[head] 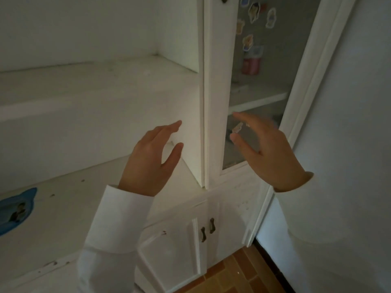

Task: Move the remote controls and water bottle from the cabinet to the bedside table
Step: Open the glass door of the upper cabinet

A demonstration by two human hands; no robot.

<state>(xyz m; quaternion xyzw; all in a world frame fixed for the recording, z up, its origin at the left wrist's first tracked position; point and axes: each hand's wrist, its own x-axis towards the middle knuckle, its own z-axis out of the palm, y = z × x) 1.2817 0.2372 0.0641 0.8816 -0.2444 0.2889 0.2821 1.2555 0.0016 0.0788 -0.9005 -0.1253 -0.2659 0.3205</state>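
I face a white cabinet with open shelves on the left and a glass door on the right. My left hand is raised in front of the open shelf's edge, fingers apart, holding nothing. In front of the glass door, my right hand is also raised, fingers spread and empty, slightly blurred. Behind the glass a pink container stands on an inner shelf. No remote control or water bottle is clearly visible.
Cartoon stickers dot the glass. A blue framed picture lies on the lower left shelf. Two small lower doors with dark handles sit below. A white wall is on the right, with orange floor tiles underneath.
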